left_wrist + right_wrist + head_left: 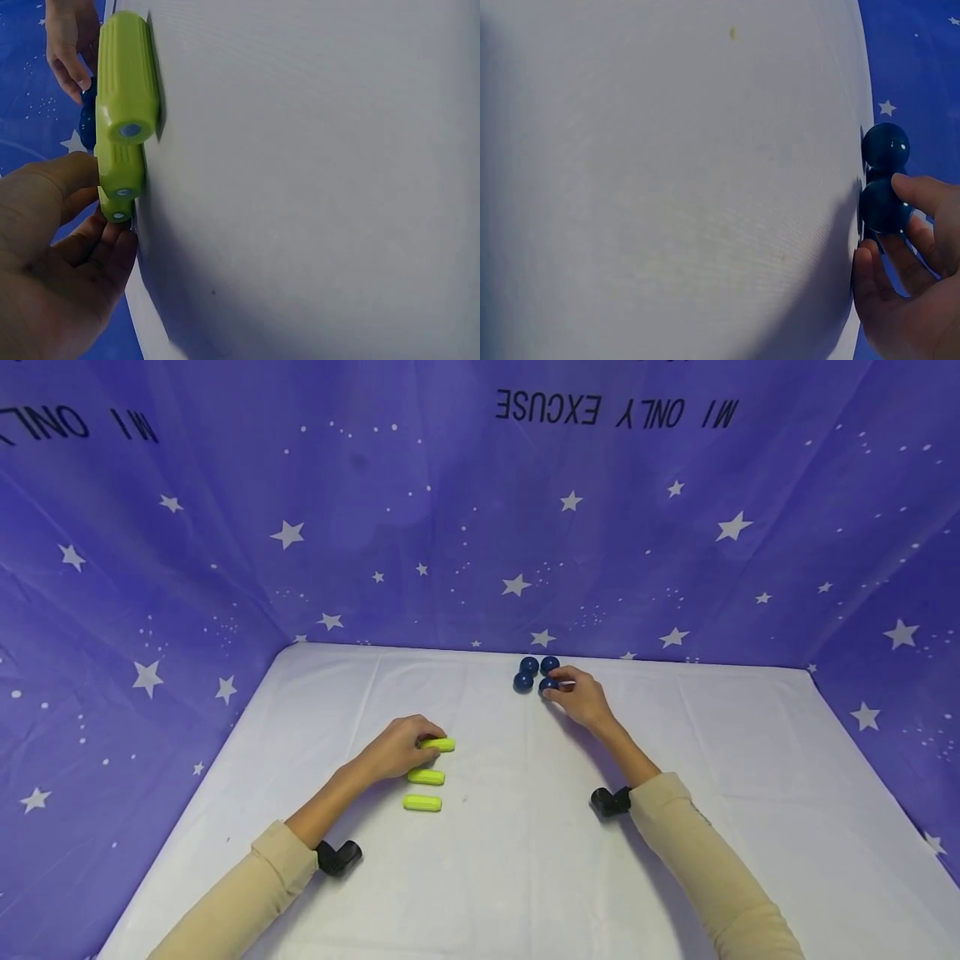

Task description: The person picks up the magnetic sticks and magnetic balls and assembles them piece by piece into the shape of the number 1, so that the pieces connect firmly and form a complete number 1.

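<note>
Left grip (399,748): pinching the farthest yellow-green bar (444,744); two more bars (426,777) on its near side, the middle one just beside the grip. Possible fault: a low palm could nudge that middle bar askew. Right grip (585,700): pinching one blue ball (548,687); three more balls (523,682) beyond and to its left, on the counter (525,860). Possible fault: the smooth, round surface could slip from a loose pinch, roll and scatter the others.

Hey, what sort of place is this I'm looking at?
Probably a curtained tabletop recording booth: purple star-print fabric surrounds three sides of a white-covered table, and a black wrist camera sits on each arm.
</note>
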`<action>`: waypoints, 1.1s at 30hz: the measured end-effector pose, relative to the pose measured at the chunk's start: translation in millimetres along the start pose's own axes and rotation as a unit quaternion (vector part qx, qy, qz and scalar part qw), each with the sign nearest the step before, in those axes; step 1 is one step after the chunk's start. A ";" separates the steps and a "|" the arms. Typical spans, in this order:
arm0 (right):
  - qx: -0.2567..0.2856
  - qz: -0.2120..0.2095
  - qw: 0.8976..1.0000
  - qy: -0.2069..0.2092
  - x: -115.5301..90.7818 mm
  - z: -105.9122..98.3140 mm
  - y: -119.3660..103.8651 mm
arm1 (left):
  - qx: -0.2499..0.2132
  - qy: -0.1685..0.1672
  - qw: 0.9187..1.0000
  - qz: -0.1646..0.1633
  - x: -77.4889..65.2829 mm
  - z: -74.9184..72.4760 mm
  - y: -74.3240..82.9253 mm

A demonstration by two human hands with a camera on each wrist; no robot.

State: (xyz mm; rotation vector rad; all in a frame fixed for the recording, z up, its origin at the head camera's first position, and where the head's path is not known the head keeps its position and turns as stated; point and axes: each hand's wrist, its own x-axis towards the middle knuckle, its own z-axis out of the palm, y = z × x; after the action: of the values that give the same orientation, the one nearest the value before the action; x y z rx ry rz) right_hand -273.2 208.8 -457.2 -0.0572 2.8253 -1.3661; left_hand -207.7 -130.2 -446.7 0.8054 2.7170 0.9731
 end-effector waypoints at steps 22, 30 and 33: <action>0.004 0.004 1.000 0.008 -4.4 -15.0 5.6 | -0.005 -0.005 1.000 0.017 22.6 11.6 24.8; 0.000 0.019 1.000 0.013 -4.9 -27.8 12.0 | -0.032 -0.005 0.999 0.008 31.4 23.1 36.9; 0.002 0.023 1.000 0.013 -5.0 -31.9 13.2 | -0.043 -0.006 0.999 0.002 34.0 26.6 41.7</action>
State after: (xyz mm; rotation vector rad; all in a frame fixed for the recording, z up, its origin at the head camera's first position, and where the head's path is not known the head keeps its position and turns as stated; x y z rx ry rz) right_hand -269.2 242.1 -447.7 0.0259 2.8252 -1.3747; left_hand -210.0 -70.6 -439.9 0.7988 2.6445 1.0732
